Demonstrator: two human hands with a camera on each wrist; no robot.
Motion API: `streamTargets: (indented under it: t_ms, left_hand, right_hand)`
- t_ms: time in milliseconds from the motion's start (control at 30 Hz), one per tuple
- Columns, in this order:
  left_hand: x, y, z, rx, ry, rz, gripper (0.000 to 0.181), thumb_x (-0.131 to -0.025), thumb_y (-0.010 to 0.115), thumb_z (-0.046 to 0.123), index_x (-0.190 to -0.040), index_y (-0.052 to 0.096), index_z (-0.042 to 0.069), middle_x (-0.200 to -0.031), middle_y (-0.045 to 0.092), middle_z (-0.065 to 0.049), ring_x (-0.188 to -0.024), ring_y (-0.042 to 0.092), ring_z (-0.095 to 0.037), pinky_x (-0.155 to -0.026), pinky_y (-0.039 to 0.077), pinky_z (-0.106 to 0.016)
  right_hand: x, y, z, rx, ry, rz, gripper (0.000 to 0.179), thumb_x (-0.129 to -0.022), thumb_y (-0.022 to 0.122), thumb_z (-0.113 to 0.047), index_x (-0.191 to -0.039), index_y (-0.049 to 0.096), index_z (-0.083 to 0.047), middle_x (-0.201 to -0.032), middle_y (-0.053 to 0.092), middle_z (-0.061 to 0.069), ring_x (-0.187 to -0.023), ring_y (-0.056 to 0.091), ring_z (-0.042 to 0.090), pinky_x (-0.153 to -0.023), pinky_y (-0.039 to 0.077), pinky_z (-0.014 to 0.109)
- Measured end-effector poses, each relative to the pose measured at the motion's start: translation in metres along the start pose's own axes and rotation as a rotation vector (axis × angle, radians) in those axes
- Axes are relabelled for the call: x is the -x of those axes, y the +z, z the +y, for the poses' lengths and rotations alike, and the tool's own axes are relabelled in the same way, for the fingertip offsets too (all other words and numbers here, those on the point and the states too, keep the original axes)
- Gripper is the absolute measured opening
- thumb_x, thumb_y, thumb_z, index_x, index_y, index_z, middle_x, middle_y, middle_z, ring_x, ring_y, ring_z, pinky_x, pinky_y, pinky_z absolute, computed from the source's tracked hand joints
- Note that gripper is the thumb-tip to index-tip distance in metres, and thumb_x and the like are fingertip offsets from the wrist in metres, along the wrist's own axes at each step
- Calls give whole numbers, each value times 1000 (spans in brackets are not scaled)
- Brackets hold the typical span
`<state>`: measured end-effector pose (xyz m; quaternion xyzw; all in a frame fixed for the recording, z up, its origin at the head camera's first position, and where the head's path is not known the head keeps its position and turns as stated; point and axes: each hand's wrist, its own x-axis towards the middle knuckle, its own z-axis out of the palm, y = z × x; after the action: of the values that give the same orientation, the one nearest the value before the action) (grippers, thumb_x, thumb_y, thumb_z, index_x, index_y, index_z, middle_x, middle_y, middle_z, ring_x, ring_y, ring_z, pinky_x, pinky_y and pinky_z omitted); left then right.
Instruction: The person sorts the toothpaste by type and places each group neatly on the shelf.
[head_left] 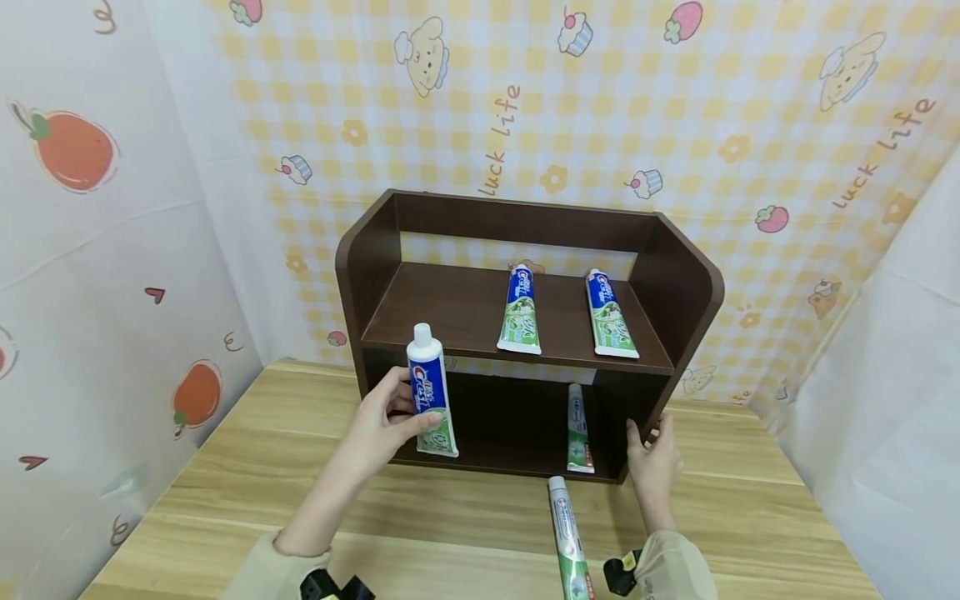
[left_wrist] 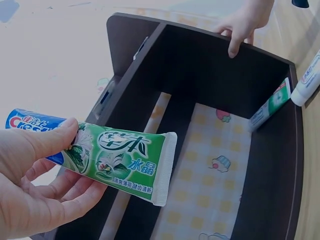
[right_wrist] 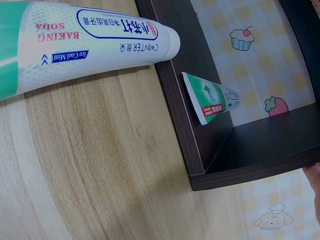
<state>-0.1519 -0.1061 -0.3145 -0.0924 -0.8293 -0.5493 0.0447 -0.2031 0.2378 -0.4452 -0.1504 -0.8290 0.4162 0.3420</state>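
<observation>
My left hand [head_left: 387, 421] pinches a blue and green toothpaste tube [head_left: 430, 392] between thumb and fingers, cap up, in front of the dark brown two-tier shelf [head_left: 450, 308]. In the left wrist view that tube's green end [left_wrist: 127, 162] points right. At the shelf's right side my right hand [head_left: 655, 467] grips the front edge of the side panel. Two similar blue and green tubes [head_left: 521, 312] lie on the upper tier. A white and green tube [head_left: 577, 429] lies on the lower tier, toward the right.
Another white and green toothpaste tube [head_left: 567, 533] lies on the wooden table [head_left: 450, 533], its cap near the shelf's front edge. Behind the shelf hangs a yellow checked cloth [head_left: 480, 108]; white printed cloth [head_left: 97, 275] hangs on the left.
</observation>
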Motion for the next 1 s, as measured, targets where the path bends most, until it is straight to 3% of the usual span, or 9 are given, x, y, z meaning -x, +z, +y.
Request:
streamTargets:
  t_ms: [400,1000]
  left_hand:
    - [-9,-16,9,-20,71,40,42,-81,68,11,-116,48,5,-97,60,-15,-86,57,-17,-75,48,-26]
    - [-33,-34,32,-61,118,86,42,-84,66,16,-119,46,5,-100,58,-15,-91,56,-21,-78,46,-26]
  right_hand:
    - [-1,0,0,-5,5,-6,22,-85,61,-11,-99,48,0,-99,61,23,-90,61,45,-83,34,53]
    - [-1,0,1,0,3,-5,22,-85,61,-12,-98,48,-1,-97,62,21,-88,62,43,-79,39,52]
